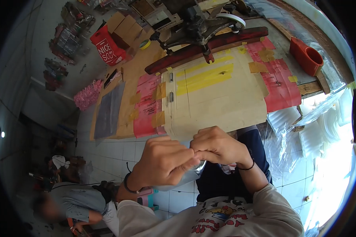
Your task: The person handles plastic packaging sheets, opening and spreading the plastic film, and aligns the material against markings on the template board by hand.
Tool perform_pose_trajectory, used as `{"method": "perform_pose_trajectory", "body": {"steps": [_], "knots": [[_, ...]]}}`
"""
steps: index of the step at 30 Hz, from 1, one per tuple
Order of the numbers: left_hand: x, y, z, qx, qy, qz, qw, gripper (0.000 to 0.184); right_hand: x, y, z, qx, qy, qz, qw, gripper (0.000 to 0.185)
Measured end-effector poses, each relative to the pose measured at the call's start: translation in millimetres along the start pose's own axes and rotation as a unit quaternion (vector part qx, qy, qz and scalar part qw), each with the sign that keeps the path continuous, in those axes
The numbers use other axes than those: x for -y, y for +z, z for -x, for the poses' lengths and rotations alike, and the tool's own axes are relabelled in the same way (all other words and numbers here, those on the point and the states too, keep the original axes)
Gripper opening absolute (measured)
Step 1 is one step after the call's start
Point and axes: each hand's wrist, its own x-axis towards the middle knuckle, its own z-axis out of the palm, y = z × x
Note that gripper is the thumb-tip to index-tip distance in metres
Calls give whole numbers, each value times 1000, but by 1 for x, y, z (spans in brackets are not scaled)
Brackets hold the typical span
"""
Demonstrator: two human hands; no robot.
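Close together in front of my chest, my left hand (162,160) and my right hand (219,145) are both closed, with their fingers meeting. A shiny, silvery-grey plastic sheet or bag (182,182) hangs below and behind them; its top edge is pinched in my fingers, mostly hidden by the knuckles. Just past my hands lies a cream board (221,102) with yellow tape strips (205,79) on it. Red strips (146,106) patched with brown tape flank the board. Over its far edge stands a dark metal clamp-like mechanism (197,33) with a long red bar (229,47).
A red tape dispenser-like holder (306,57) stands on the right. Towards the left are a grey sheet (110,108), a red bag (108,46), a cardboard box (124,29) and a yellow tape roll (145,44). Another person (73,201) sits at lower left. Clear plastic (284,142) hangs at right.
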Motion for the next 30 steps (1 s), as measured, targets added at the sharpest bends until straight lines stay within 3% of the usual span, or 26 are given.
{"method": "perform_pose_trajectory", "body": {"steps": [1, 4, 5, 8, 9, 12, 15, 17, 21, 24, 25, 28, 30], "knots": [[-7, -5, 2, 25, 31, -7, 999, 21, -7, 4, -3, 37, -16, -13, 999, 31], [34, 7, 17, -20, -27, 46, 998, 22, -1, 14, -4, 12, -17, 64, 998, 34], [51, 16, 20, -19, -9, 69, 997, 25, 3, 22, -5, -9, -13, 74, 997, 35], [35, -2, 15, 15, -7, 33, 999, 29, -18, 34, -5, -16, 52, 29, 998, 34], [31, 0, 20, 36, 0, 32, 999, 30, -27, 35, -10, -31, 31, 49, 998, 39], [50, 3, 21, 42, -19, 69, 997, 32, -17, 33, -10, -20, 4, 87, 996, 37], [69, 20, 13, 4, -59, 117, 991, 33, -15, 33, -8, -41, 44, -13, 998, 29], [69, 22, 7, 1, -26, 127, 992, 35, -29, 22, -4, -24, 73, -28, 997, 23], [54, 21, -2, 17, -2, 154, 988, 36, -24, -3, -2, -34, 31, 43, 998, 19], [35, 7, -22, -6, -68, 201, 977, 39, 10, -13, -1, -154, 155, -12, 976, 12], [44, 9, -29, 6, -73, 200, 977, 33, 11, -18, 4, -184, 180, 28, 966, 20], [48, 30, -53, 48, -165, 420, 891, 28, 17, -28, 5, -326, 198, 87, 920, 34], [49, 40, -63, 79, -152, 469, 866, 29, 14, -36, 9, -357, 199, 109, 906, 43]]}}
